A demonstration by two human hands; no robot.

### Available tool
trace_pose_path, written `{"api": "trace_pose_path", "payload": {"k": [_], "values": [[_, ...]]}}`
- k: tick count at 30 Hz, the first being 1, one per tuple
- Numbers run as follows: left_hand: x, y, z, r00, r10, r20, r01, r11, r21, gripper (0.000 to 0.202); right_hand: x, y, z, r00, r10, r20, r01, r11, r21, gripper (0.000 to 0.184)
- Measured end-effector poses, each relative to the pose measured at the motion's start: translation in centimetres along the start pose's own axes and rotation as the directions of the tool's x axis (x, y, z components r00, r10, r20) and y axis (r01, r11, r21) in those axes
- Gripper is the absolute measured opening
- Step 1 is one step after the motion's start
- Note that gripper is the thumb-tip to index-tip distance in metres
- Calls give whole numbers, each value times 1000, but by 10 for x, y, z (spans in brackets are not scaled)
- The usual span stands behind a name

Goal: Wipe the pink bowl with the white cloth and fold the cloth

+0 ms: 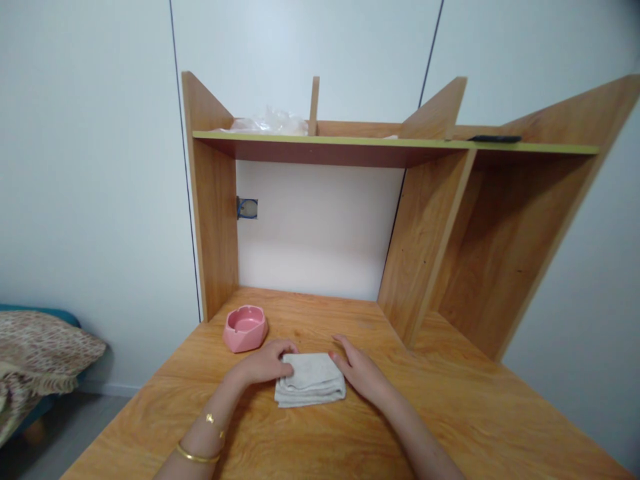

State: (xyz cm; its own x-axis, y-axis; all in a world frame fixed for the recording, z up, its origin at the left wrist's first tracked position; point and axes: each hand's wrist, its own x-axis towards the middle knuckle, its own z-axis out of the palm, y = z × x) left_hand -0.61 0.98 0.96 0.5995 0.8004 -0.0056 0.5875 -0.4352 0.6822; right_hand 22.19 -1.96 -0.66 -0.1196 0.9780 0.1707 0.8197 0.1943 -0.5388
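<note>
A grey-white cloth (313, 381), folded into a flat layered rectangle, lies on the wooden desk (300, 447). At its left edge is my left hand (269, 362), fingers curved loosely, with the thumb resting on the cloth and apart from the fingers. My right hand (357, 370) stands at the right edge. Its thumb touches the upper right corner of the cloth while the other fingers stretch out past it. Both hands look open. Just beyond my left hand sits a pink faceted ashtray (245, 329).
A wooden shelf unit (325, 143) rises from the back of the desk, with upright dividers. Crumpled clear plastic (273, 123) and a dark flat object (495, 139) lie on its shelf. A wall socket box (248, 209) shows behind. A patterned cushion (47, 343) lies at far left.
</note>
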Motion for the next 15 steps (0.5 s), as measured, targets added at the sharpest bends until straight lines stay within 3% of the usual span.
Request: {"api": "trace_pose_path", "payload": {"k": [2, 7, 10, 15], "values": [[-4, 2, -6, 1000, -22, -10, 23, 996, 90, 36, 0, 0, 0, 1000, 3, 6, -3, 1000, -20, 46], [-19, 3, -26, 973, -195, -126, 226, 919, 322, 33, -3, -3, -2, 999, 14, 33, -11, 997, -72, 39], [-29, 0, -35, 950, -301, -83, 312, 892, 327, 36, -3, -4, -3, 999, 21, 39, -17, 996, -83, 37], [-45, -1, -50, 925, -378, -32, 369, 877, 309, 36, -2, -3, -1, 999, 34, 37, -31, 996, -81, 36]]}}
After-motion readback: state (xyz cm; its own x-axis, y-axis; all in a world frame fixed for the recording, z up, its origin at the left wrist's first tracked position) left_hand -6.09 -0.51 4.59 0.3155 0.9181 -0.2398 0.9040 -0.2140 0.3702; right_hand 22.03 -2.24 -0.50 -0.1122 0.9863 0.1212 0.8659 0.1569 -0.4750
